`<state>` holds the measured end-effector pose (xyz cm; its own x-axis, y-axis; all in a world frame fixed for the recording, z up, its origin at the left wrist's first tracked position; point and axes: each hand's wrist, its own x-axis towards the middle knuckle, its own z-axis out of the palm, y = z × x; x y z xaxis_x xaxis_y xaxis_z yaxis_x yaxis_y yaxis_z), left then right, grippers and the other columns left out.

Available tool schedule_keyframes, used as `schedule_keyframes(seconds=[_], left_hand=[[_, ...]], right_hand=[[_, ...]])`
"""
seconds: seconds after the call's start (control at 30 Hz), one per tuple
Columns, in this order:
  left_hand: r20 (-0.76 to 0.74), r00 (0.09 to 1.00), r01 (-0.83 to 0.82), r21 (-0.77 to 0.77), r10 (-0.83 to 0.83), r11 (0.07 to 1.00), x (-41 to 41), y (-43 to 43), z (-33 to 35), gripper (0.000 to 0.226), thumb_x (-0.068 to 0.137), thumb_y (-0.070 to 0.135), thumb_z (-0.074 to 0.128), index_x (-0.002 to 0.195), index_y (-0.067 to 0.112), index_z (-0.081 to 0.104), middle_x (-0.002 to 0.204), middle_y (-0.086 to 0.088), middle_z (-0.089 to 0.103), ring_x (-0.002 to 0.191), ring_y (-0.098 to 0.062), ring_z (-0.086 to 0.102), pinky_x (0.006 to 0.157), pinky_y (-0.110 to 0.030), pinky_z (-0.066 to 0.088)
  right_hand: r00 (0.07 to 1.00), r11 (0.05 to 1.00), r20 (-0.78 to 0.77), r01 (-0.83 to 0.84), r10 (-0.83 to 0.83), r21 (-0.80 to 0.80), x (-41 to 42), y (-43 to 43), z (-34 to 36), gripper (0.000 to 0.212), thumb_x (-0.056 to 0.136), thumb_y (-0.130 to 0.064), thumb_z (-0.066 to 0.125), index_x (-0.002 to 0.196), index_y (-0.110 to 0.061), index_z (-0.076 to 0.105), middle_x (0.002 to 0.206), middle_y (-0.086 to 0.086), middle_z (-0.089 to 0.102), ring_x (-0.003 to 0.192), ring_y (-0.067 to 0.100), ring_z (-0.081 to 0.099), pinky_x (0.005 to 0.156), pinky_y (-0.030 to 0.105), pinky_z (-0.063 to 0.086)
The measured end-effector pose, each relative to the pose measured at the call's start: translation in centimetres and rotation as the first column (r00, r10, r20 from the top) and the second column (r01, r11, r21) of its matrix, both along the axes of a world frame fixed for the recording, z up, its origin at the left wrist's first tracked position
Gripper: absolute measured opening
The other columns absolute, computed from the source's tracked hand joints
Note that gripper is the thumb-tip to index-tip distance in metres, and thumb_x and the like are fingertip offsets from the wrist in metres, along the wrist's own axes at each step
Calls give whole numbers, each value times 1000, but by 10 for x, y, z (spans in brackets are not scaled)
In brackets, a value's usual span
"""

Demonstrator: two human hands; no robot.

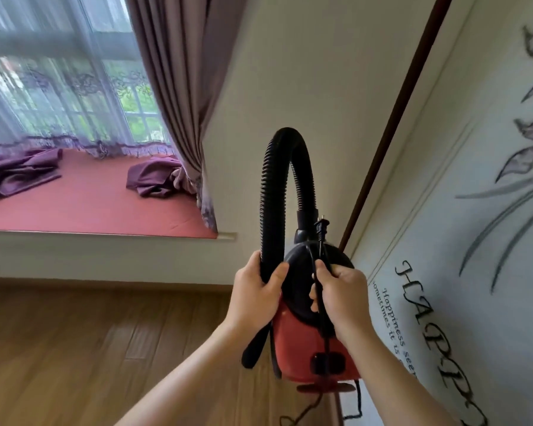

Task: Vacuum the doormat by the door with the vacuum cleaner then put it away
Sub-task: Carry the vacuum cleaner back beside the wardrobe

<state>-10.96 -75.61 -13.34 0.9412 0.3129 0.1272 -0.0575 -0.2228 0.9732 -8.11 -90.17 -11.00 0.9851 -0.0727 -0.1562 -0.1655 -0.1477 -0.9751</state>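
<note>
I hold a small red and black vacuum cleaner [302, 339] up in front of me, off the floor. Its black ribbed hose [274, 186] arches up from the top and comes back down on the left. My left hand [256, 296] grips the hose's lower end beside the black top. My right hand [339, 293] grips the black power cord against the vacuum's top, and the plug [321, 227] sticks up above my fingers. The rest of the cord dangles below the body. No doormat is in view.
A wall with a grey flower pattern and black lettering [462, 272] runs along the right, edged by a dark brown strip [391, 127]. A window seat with a red cushion [83, 201], purple cloths and curtains lies at the left. Wooden floor [74, 348] stretches below.
</note>
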Motion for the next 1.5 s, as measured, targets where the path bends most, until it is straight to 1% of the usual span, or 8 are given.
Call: schedule_keyframes(seconds=[0.17, 0.53, 0.67, 0.83, 1.03, 1.17, 1.37, 1.5], left_hand=[[-132, 991, -23, -50, 16, 998, 41, -12, -37, 9, 100, 22, 65, 91, 22, 61, 74, 6, 71, 65, -3, 66, 58, -18, 50], [-405, 911, 30, -121, -77, 992, 143, -16, -160, 4, 100, 29, 63, 100, 25, 65, 86, 7, 73, 77, 0, 69, 63, -14, 49], [-487, 865, 73, -123, -124, 990, 178, -15, -214, 7, 101, 29, 62, 103, 22, 64, 88, 7, 72, 76, 4, 66, 61, -9, 47], [-593, 783, 136, -134, -189, 982, 216, -17, -286, 12, 101, 36, 60, 101, 24, 62, 82, 7, 68, 65, 3, 62, 56, -13, 46], [-671, 713, 159, -127, -203, 979, 247, -27, -377, 17, 101, 39, 59, 103, 23, 63, 85, 8, 69, 71, 2, 64, 60, -12, 44], [-725, 663, 121, -143, -188, 982, 251, -32, -441, 22, 102, 43, 57, 103, 22, 64, 82, 5, 69, 71, -9, 64, 65, -25, 47], [-766, 612, 147, -133, -196, 980, 263, -41, -523, 22, 102, 45, 55, 105, 25, 63, 87, 1, 72, 78, -14, 69, 69, -29, 55], [-770, 602, 175, -135, -214, 975, 278, -45, -573, 22, 102, 44, 55, 110, 26, 63, 91, 3, 73, 81, -11, 70, 69, -24, 52]], right_hand=[[999, 993, -53, -9, 2, -120, 46, -7, -43, 45, 101, -24, 58, 65, 1, 65, 49, 7, 62, 38, 24, 55, 46, 35, 46], [966, 976, -249, 20, -76, -218, 133, -13, -168, 47, 102, -26, 54, 58, -10, 62, 51, 7, 63, 40, 24, 58, 50, 38, 50], [943, 966, -310, 35, -117, -256, 161, -14, -225, 47, 102, -26, 54, 60, -8, 63, 52, 7, 64, 40, 22, 59, 50, 35, 49], [901, 966, -408, 47, -150, -253, 188, -21, -297, 45, 103, -29, 54, 66, -4, 63, 54, 5, 63, 44, 22, 58, 53, 39, 51], [872, 955, -454, 51, -184, -291, 209, -32, -385, 45, 103, -30, 53, 67, -6, 64, 54, 6, 64, 44, 20, 59, 54, 38, 52], [860, 950, -480, 16, -172, -312, 216, -36, -447, 46, 102, -32, 53, 64, -7, 62, 53, 5, 63, 41, 18, 58, 51, 33, 51], [829, 951, -524, 28, -195, -309, 224, -45, -531, 47, 103, -32, 53, 66, -4, 62, 52, 5, 63, 41, 18, 57, 51, 32, 49], [823, 949, -530, 34, -204, -313, 233, -51, -584, 48, 103, -33, 52, 67, -4, 64, 54, 10, 64, 42, 20, 57, 52, 34, 50]])
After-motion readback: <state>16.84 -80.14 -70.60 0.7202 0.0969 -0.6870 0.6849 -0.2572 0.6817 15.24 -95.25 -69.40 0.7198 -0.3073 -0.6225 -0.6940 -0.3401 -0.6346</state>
